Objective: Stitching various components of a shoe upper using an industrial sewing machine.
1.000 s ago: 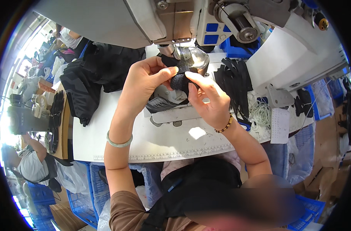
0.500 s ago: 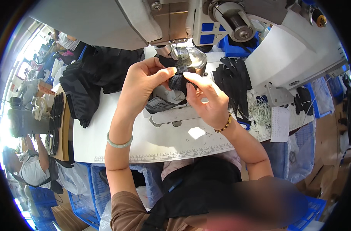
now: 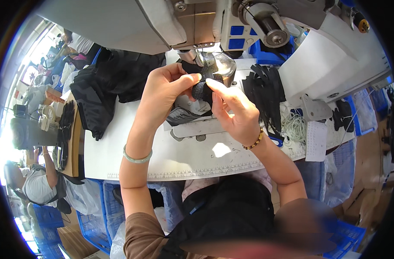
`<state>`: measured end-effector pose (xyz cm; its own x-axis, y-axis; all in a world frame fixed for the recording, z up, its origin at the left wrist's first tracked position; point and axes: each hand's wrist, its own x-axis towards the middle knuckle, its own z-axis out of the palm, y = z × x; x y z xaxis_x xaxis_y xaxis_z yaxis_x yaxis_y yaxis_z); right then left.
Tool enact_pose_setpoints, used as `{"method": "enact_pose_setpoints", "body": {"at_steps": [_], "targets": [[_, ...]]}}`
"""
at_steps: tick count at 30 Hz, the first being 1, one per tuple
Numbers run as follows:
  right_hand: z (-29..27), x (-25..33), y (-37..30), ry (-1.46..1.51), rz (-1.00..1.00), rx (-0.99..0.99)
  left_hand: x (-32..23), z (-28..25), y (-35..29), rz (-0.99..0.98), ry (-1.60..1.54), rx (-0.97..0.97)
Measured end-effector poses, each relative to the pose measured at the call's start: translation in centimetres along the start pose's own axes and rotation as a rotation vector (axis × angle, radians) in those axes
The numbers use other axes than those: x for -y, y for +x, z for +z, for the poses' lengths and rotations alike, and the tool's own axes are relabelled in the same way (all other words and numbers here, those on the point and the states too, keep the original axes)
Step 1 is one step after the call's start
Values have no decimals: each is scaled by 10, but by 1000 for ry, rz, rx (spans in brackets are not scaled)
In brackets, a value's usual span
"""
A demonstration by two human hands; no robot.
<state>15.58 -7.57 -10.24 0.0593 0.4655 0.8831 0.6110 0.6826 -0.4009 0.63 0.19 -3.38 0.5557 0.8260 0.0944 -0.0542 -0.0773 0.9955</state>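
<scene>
Just in front of the sewing machine [image 3: 197,26], both hands pinch a piece of black webbing [image 3: 201,91]. My left hand [image 3: 164,93] holds it from the left between thumb and fingers. On the right side, my right hand [image 3: 236,110] has thumb and forefinger closed at its edge. The webbing's far end lies close under the metal presser area [image 3: 192,57]; whether it touches the needle is hidden. Dark fabric with grey stripes [image 3: 184,115] hangs below the webbing over the machine bed [image 3: 197,128].
Black fabric pieces [image 3: 95,99] are piled on the left of the white table [image 3: 119,149]. To the right lie black straps [image 3: 264,95] and a tangle of pale cord [image 3: 293,126]. A blue bin [image 3: 270,54] stands behind. Another person [image 3: 39,183] sits at far left.
The whole view has shifted slightly. My hands keep their pinch on the webbing in nearly the same place, with only a small change in finger position.
</scene>
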Motion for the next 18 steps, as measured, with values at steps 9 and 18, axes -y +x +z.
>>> {"method": "enact_pose_setpoints", "body": {"at_steps": [9, 18], "targets": [[1, 2, 3, 23, 7, -12, 1, -3, 3, -11, -49, 5], [1, 2, 0, -44, 86, 40, 0, -6, 6, -8, -19, 42]]}}
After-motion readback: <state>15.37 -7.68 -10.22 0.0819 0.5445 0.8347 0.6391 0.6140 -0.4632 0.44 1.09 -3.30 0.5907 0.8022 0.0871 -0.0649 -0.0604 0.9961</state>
